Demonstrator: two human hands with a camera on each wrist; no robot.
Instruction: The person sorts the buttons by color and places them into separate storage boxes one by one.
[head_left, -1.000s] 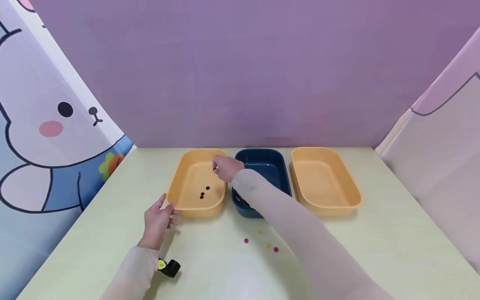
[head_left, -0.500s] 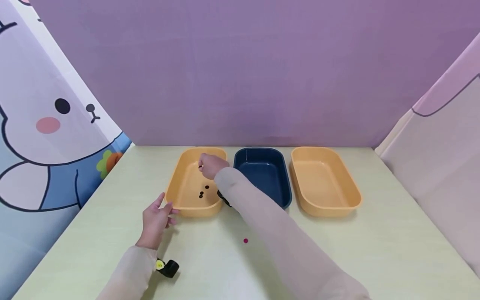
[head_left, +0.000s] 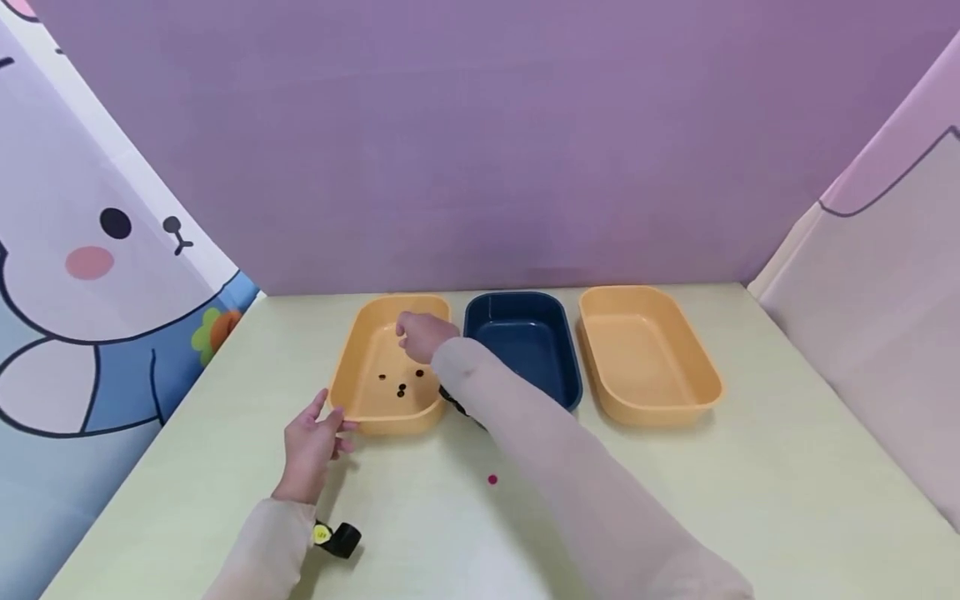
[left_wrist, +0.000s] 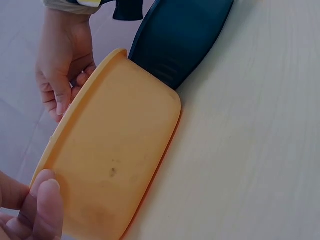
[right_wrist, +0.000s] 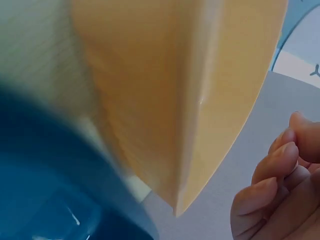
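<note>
In the head view my left hand (head_left: 309, 450) holds the near left corner of the left yellow tray (head_left: 397, 423), with thumb and fingers at the rim. Several small black discs (head_left: 401, 390) lie on that tray's floor, one apart to the left. Above the tray's right side hovers my right hand (head_left: 424, 335), fingers curled. The right wrist view shows those curled fingers (right_wrist: 265, 192) with nothing visible between them; the inside of the hand is partly hidden. A dark blue tray (head_left: 558, 367) stands just right of it, partly covered by the right sleeve.
A second yellow tray (head_left: 651, 408) stands at the right of the row. One pink disc (head_left: 492, 479) lies on the table (head_left: 420, 517) in front. A black wrist strap (head_left: 341, 540) is on the left wrist. A purple backdrop (head_left: 510, 167) rises behind the trays.
The right hand has moved left, from the tray's right edge to over its inside. Another black disc now lies in the left tray, let go by the right hand. The left hand stays put.
</note>
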